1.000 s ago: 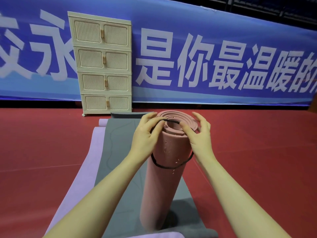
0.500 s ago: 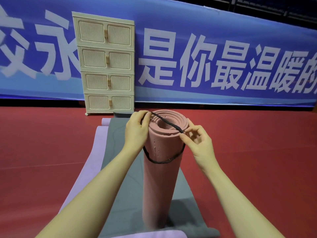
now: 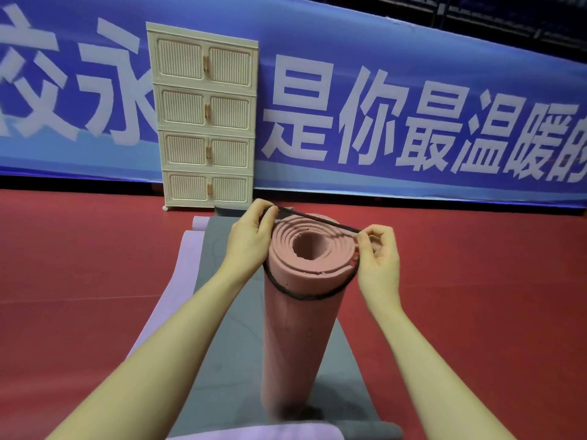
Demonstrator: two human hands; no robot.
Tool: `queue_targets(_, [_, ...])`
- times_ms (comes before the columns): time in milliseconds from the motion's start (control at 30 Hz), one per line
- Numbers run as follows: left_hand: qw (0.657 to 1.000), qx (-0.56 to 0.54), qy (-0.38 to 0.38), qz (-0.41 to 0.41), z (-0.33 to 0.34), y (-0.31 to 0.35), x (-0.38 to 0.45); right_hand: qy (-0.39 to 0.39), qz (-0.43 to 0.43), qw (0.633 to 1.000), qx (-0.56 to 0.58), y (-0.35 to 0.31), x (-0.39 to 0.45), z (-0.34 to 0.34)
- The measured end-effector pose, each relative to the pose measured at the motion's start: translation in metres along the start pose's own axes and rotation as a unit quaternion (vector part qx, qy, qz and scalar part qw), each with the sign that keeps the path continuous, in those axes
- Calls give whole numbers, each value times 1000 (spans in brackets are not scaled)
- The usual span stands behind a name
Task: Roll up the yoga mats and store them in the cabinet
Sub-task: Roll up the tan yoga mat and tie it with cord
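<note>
Pinching the black elastic band (image 3: 306, 296) taut, left hand (image 3: 251, 239) and right hand (image 3: 378, 258) have stretched it wider across the upright pink mat (image 3: 298, 338), standing on the grey mat (image 3: 228, 344), so binding nears completion.

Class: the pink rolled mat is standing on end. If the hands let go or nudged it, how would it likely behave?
The pink rolled mat is tall on a narrow end, so it would probably tip easily. Its thick foam layers suggest it is light and squashy. The black band is not fully on yet, so the roll might loosen; lying down, it would likely roll.
</note>
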State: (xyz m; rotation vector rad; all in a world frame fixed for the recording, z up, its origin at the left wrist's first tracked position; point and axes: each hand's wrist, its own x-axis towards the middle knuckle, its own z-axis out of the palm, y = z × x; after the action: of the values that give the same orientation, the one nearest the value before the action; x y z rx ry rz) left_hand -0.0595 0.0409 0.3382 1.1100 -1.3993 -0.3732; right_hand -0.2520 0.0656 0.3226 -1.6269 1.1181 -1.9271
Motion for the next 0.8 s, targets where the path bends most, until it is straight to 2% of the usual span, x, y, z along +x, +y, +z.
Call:
queue_targets(200, [999,2,-40,-25,-3,-1,8,-12,16,1000,-9,-5,12,-5])
queue_targets(267, [997,-18,-44,-55,-3,2,10,-25,43,999,3,-7,14,-5])
queue_targets(400, [987,-56,-38,-145,-1,2,12,-40,114,992,23,-11,20,0])
queue_targets(500, [971,-76,-10,-224,-3,-15,15,-9,229,967,112,-7,23,7])
queue_targets(567, [930,-178,1,-320,-3,-36,19,17,323,920,220,-3,23,13])
queue_targets(633, [847,-323,16,-421,-6,-52,21,47,393,862,318,0,21,20])
queue_targets(700, [783,-406,53,-468,-9,-63,24,71,417,827,371,3,21,26])
queue_targets(733, [761,-437,57,-476,-11,-65,25,73,423,821,377,5,21,28])
queue_targets(767, [754,-454,49,-473,-14,-64,25,67,428,821,372,8,21,29])
queue_targets(800, [765,-452,36,-457,-19,-59,22,57,433,824,360,12,20,30])
